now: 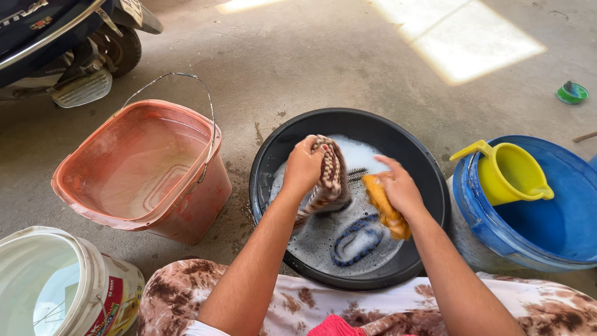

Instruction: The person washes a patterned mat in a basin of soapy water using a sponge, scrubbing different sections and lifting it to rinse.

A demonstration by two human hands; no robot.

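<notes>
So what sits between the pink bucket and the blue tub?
In the head view, the black basin of soapy water lies between the pink bucket and the blue tub, with both hands washing cloths in it.

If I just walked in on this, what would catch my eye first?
Probably the black basin of soapy water in the middle, where the left hand lifts a brown patterned cloth and the right hand grips an orange cloth. Around it stand a pink bucket of water on the left and a blue tub holding a yellow jug on the right.
</notes>
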